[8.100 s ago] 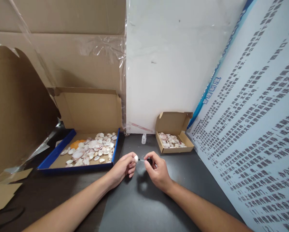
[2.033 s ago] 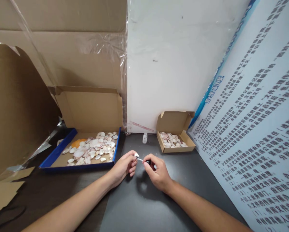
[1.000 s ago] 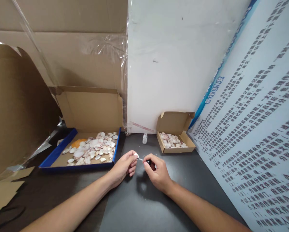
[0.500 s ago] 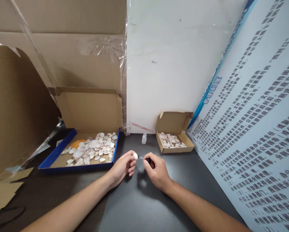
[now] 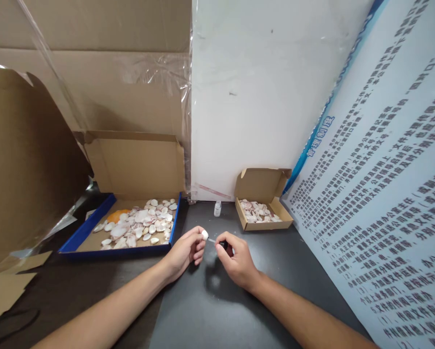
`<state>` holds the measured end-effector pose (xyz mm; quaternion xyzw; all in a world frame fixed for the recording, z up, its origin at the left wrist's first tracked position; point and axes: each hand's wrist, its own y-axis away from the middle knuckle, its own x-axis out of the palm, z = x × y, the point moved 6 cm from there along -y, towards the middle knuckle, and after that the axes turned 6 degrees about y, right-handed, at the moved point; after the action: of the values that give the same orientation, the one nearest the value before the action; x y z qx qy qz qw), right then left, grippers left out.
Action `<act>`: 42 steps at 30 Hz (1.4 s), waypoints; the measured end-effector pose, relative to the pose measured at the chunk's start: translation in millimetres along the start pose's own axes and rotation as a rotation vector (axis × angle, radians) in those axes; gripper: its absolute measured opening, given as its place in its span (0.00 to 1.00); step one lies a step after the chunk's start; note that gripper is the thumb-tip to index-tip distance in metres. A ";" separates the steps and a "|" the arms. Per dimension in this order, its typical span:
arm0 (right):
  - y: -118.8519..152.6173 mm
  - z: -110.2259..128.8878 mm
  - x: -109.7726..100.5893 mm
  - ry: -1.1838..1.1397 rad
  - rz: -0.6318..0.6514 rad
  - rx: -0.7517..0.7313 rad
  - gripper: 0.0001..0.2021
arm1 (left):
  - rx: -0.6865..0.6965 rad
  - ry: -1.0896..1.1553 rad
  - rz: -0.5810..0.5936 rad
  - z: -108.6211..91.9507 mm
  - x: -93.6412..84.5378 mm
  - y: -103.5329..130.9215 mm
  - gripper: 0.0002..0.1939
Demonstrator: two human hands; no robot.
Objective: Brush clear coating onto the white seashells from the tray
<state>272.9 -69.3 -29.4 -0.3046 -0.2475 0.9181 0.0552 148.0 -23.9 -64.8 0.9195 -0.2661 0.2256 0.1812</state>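
Observation:
Between the thumb and fingers of my left hand [image 5: 188,248] is a small white seashell [image 5: 205,235]. My right hand [image 5: 236,259] pinches the black cap of a small brush applicator [image 5: 223,244]. Its thin, pale stem points left, with the tip at the shell's edge; whether it touches I cannot tell. Behind my hands a small clear glass bottle [image 5: 217,209] stands upright on the dark table, with a whitish label or content.
At left, a blue-edged cardboard box [image 5: 116,253] holds many white shells [image 5: 141,220] and something orange [image 5: 116,216]. A smaller open cardboard box [image 5: 268,226] at right also holds shells. A printed board [image 5: 377,194] leans along the right side.
The dark brush tip that showed beside the shell is now hidden at the shell, and the right hand has tilted slightly. The left hand keeps its hold.

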 end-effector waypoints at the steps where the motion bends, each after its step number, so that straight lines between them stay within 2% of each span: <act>1: 0.6 1.3 0.2 -0.016 0.007 -0.019 0.07 | 0.001 0.000 -0.002 -0.1 -0.2 -0.1 0.06; 4: 1.1 3.0 -0.1 -0.030 0.007 -0.042 0.08 | 0.004 0.001 -0.006 -0.8 -0.3 0.1 0.07; 10: -1.6 -0.6 -2.3 0.030 -0.040 0.026 0.07 | -0.002 -0.002 -0.004 -0.9 0.6 0.6 0.06; 16: 1.1 4.2 0.9 -0.033 0.021 -0.059 0.07 | 0.005 0.000 -0.003 -0.7 0.0 0.6 0.07; 21: -1.9 -3.2 -5.0 0.070 -0.060 0.043 0.07 | -0.002 0.000 0.002 -0.6 0.7 0.8 0.06; 27: 1.7 4.3 -1.4 -0.052 0.044 -0.077 0.07 | -0.007 -0.003 -0.007 0.2 0.0 0.2 0.05; 33: -0.4 -2.7 -7.5 -0.017 -0.037 0.017 0.07 | -0.026 0.000 0.008 1.1 0.7 0.0 0.04; 37: 0.1 0.5 -4.5 -0.067 0.006 -0.034 0.08 | -0.016 -0.001 -0.008 0.6 -0.6 -0.4 0.04; 42: 0.1 -4.7 -4.6 -0.013 -0.003 0.044 0.07 | -0.021 -0.009 -0.006 0.3 0.6 0.2 0.04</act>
<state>279.3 -68.6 -30.2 -0.2971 -0.2282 0.9252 0.0616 148.5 -24.4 -64.7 0.9194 -0.2665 0.2180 0.1903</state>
